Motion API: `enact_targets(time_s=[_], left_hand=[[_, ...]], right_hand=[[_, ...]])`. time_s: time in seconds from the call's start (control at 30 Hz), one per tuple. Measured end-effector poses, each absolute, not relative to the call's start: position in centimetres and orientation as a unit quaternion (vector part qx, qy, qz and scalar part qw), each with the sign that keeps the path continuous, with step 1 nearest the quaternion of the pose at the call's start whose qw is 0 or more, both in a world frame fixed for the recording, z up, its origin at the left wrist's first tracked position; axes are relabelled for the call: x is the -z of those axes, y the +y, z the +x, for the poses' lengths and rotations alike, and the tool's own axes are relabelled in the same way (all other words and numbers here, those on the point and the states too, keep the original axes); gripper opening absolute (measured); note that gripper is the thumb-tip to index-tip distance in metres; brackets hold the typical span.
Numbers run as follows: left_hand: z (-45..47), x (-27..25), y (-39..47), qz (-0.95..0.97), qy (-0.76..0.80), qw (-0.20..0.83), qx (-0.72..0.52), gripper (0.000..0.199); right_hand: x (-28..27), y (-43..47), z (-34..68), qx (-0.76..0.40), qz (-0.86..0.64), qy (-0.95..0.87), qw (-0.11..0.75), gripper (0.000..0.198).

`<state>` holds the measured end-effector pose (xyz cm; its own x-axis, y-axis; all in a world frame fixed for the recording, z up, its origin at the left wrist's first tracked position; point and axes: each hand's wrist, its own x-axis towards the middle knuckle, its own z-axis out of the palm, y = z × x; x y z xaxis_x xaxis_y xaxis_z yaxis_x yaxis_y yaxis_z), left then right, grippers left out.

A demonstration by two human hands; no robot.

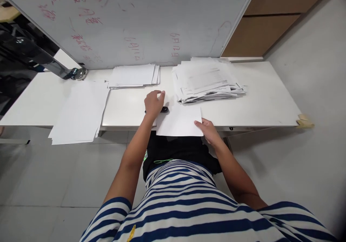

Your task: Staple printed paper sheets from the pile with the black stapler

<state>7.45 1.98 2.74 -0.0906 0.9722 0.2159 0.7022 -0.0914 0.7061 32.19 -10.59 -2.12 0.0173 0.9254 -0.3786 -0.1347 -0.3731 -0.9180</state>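
Observation:
My right hand (209, 131) pinches the right edge of a white sheet of paper (180, 121) between thumb and fingers. That sheet lies at the table's front edge and juts slightly over it. Left of its upper corner, my left hand (154, 103) hovers with curved fingers and the thumb apart, and nothing shows between them. A small black object (164, 109) lies partly under my left hand and wrist. Most of it is covered, so its exact kind is unclear. Just beyond the sheet rests a thick, uneven pile of printed papers (207, 78).
A neater paper stack (132, 75) sits at the back of the white table (259, 94). Another stack (78, 108) overhangs the front edge at left. A whiteboard (151, 22) with red writing stands behind, cardboard boxes (262, 33) to its right. A wall borders the right side.

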Motion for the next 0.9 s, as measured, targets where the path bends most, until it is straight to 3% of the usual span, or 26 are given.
enact_targets(time_s=[0.13,0.23,0.33,0.47,0.63,0.9], left_hand=[[5.4,-3.1,0.3,0.656,0.568,0.200,-0.455,0.044],[2.9,-2.1,-1.2,0.701,0.585,0.173,-0.369,0.041],[0.6,-1.0,-2.3,0.702,0.607,0.216,-0.305,0.041],[-0.6,-0.5,-3.1,0.694,0.592,0.274,-0.304,0.041],[-0.3,-0.4,-3.0,0.729,0.578,0.224,-0.289,0.043],[-0.2,0.5,-2.7,0.696,0.613,0.220,-0.302,0.032]], right_hand=[[0.8,-11.2,32.1,-0.598,-0.563,-0.364,0.439,0.048],[-0.8,-11.7,32.7,-0.583,-0.569,-0.376,0.442,0.047],[-2.7,-12.3,34.1,-0.550,-0.592,-0.400,0.433,0.042],[-5.1,-13.0,36.5,-0.477,-0.638,-0.407,0.446,0.034],[-5.6,-12.8,37.5,-0.394,-0.639,-0.367,0.549,0.034],[-4.4,-7.9,32.5,-0.428,-0.584,-0.430,0.540,0.045]])
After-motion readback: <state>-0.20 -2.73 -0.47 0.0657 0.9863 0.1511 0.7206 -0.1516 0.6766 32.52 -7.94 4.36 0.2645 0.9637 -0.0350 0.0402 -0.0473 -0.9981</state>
